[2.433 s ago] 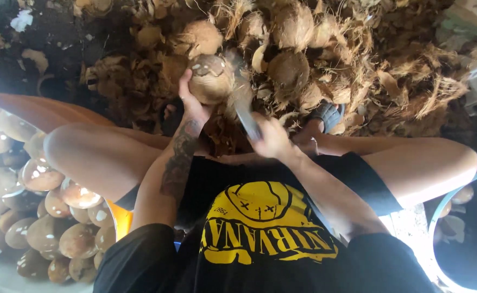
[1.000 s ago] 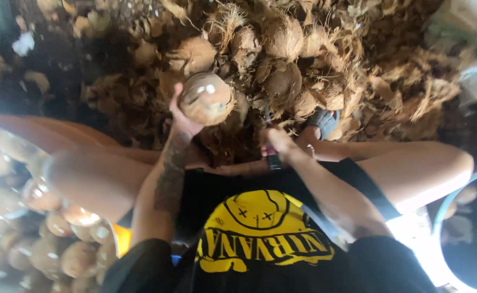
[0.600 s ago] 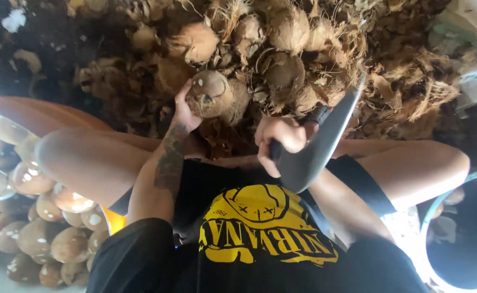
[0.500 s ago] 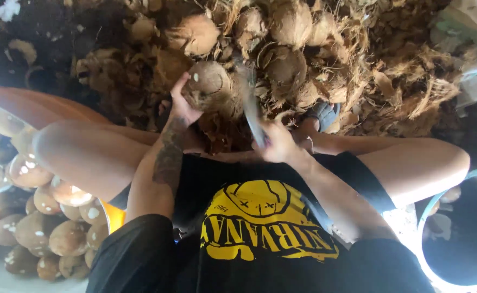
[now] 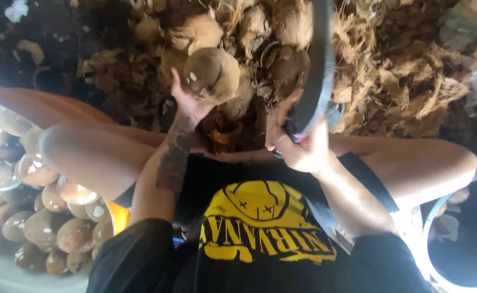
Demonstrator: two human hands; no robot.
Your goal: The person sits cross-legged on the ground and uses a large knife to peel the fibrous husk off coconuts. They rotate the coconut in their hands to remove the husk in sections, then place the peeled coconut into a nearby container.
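Brown husk pile [image 5: 401, 81] fills the ground from 10 to 2 o'clock. Left hand [image 5: 187, 103] cups a coconut [image 5: 211, 75] from below, fingers closed round it — nut sits just above centre, at 12, over the husks. Right hand [image 5: 301, 144] is clenched on the handle of a dark blade [image 5: 317, 65], which rises toward 12, just right of the nut and apart from it. At 8 o'clock, peeled nuts [image 5: 37, 217] lie heaped beside the left thigh.

left hand [image 5: 187, 103]: raised, fingers cupped, gripping | right hand [image 5: 298, 144]: fist closed, wrist cocked upward
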